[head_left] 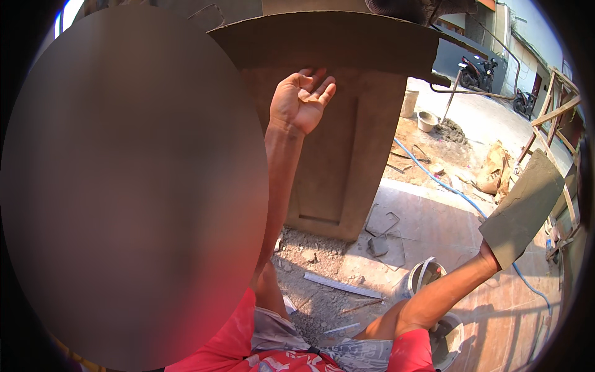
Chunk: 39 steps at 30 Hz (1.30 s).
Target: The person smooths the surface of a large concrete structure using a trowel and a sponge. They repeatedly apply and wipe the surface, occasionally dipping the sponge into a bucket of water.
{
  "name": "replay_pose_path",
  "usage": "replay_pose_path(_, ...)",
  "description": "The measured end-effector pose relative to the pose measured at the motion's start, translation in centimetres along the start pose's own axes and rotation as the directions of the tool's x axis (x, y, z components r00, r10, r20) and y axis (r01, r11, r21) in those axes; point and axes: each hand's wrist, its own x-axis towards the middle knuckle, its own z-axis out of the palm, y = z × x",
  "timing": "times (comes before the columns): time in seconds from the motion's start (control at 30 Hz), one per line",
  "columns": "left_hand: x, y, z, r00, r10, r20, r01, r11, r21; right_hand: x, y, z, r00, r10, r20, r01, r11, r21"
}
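Observation:
My left hand (304,102) is raised in front of a grey-brown cement pillar (322,149) with a recessed panel, just under its overhanging ledge (334,43). Its palm is turned toward me and the fingers are apart and loosely bent, with nothing in them. Whether the fingertips touch the cement I cannot tell. Out to the right, my right hand (489,254) holds up a flat rectangular plastering board (525,208), smeared grey with cement. The board hides most of that hand, including its fingers.
A large blurred oval covers the left side. Below stand a handled bucket (427,276) and another bucket (447,338), near a pale metal strip (343,286). A blue hose (446,185) crosses the floor. Farther off are a pail (427,121), a wet mortar heap (451,131) and motorbikes (477,73).

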Motion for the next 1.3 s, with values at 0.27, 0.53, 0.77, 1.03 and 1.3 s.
replay_pose_path(0.27, -2.8, -2.7, -3.7, 0.98, 0.183, -0.085, -0.089, 0.769, 0.633, 0.9, -1.9, -0.3, 1.0, 0.006, 0.022, -0.005, 1.0, -0.026)
replay_pose_path(0.53, -0.8, 1.3, -5.0, 0.982, 0.162, -0.094, -0.13, 0.951, 0.279, -0.6, -1.7, 1.9, 0.999, 0.001, -0.044, -0.002, 1.0, -0.019)
replay_pose_path(0.77, 0.6, 2.1, -3.4, 0.988, 0.155, 0.002, -0.153, 0.974, 0.168, -2.2, -0.7, 3.2, 0.996, 0.042, -0.076, -0.043, 0.999, -0.01)
replay_pose_path(1.03, 0.6, 2.1, -3.3, 0.987, 0.163, -0.008, -0.161, 0.977, 0.142, -0.2, 0.5, 0.5, 0.999, 0.041, -0.004, -0.041, 0.996, 0.083)
replay_pose_path(1.3, -2.4, -0.5, -4.1, 0.993, 0.109, 0.041, -0.113, 0.821, 0.56, -1.3, 0.3, 0.3, 0.996, -0.09, -0.002, 0.09, 0.996, 0.002)
